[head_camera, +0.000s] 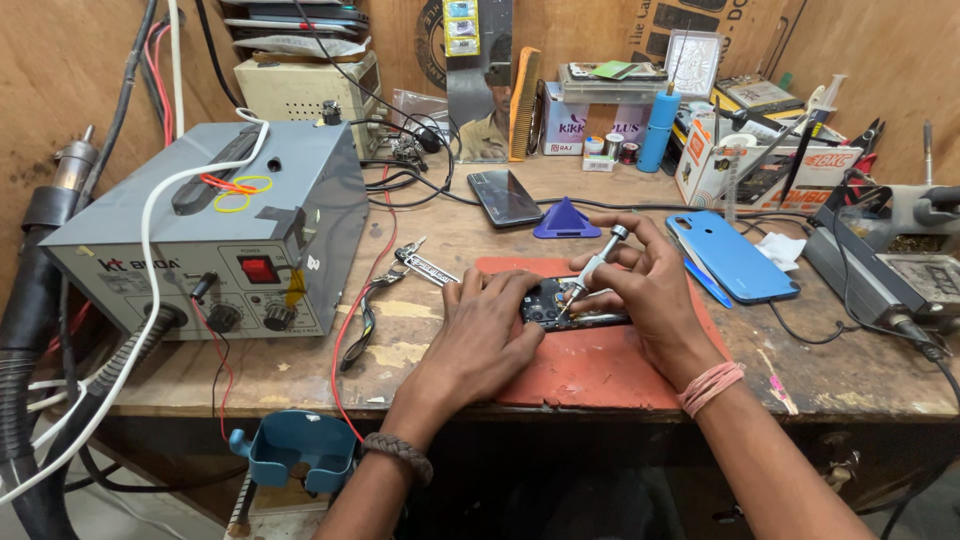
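Clutter around my worktop (300, 370)

To my left a grey rework station (215, 235) stands with a red switch, white and red leads draped over it. Ahead lie a dark phone (505, 197) face up, a purple wedge stand (566, 219) just beside it, and a blue phone back cover (730, 255). Metal tweezers (425, 265) lie near the station. A blue bin (300, 450) hangs below the front edge.

Opened phone (560, 303) and screwdriver (592, 270) on a red work mat (590, 375).

The dark phone lies flat, back cover off, internal parts exposed, near the mat's far edge. The slim silver-handled screwdriver leans steeply, tip down on the phone's upper part, rounded cap pointing up and away.
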